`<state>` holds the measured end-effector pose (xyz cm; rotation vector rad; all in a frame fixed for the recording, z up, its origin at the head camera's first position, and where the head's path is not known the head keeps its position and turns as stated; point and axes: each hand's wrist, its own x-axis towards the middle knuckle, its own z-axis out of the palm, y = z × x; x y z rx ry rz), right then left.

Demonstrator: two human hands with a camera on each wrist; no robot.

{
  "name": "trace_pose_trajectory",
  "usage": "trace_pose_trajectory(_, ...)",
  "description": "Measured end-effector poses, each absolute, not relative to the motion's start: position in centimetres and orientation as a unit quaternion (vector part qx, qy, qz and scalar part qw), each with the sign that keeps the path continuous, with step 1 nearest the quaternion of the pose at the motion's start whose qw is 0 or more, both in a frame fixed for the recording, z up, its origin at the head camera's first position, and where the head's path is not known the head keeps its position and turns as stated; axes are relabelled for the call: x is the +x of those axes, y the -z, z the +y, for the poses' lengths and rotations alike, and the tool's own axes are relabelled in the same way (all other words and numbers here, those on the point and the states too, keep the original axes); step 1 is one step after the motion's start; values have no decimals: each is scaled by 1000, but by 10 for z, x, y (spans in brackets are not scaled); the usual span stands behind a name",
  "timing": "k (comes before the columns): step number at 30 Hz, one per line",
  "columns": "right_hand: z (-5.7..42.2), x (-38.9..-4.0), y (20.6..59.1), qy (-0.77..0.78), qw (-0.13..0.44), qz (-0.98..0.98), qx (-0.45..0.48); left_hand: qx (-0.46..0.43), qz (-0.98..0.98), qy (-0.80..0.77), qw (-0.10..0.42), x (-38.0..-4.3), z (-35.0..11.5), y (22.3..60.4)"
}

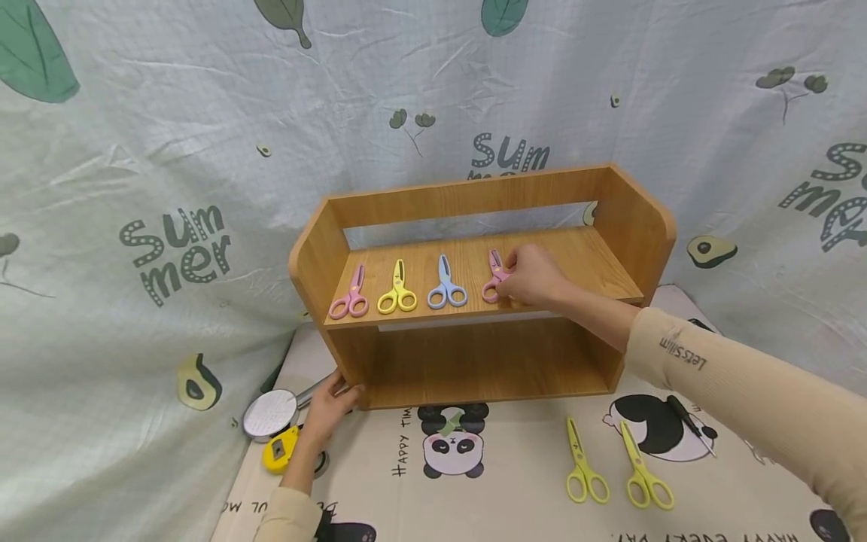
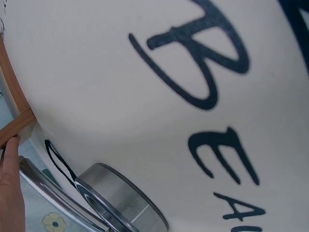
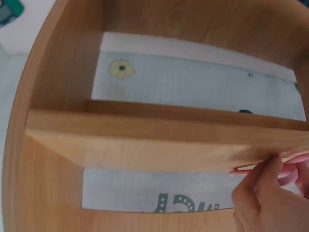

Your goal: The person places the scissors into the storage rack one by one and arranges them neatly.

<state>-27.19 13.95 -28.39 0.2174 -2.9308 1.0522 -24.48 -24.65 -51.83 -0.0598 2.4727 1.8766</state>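
Observation:
A two-level wooden shelf [image 1: 467, 361] stands on the table. On its upper board lie, from the left, pink scissors [image 1: 355, 282], yellow scissors [image 1: 398, 286] and blue scissors [image 1: 445, 282], spaced in a row with blades to the back. Farther right, my right hand [image 1: 535, 278] pinches another pair of pink scissors [image 1: 495, 261], low at the board; its fingers cover part of the handles. In the right wrist view, those fingers [image 3: 263, 186] meet at the board's front edge. My left hand [image 1: 328, 410] touches the shelf's lower left corner, its fingers fairly straight.
Two pairs of yellow-green scissors [image 1: 585, 470] [image 1: 643, 474] lie on the table in front. A screwdriver [image 1: 691, 425] is to their right. Beside my left hand are a round metal strainer-like thing [image 1: 271, 414], a yellow tape measure [image 1: 279, 450] and a metal ring-shaped thing [image 2: 123, 198].

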Motion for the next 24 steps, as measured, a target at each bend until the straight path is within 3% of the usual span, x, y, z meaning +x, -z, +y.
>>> trace_pose_trajectory(24, 134, -277, 276, -272, 6, -959, 84, -24, 800, -600, 22, -246, -246, 520)
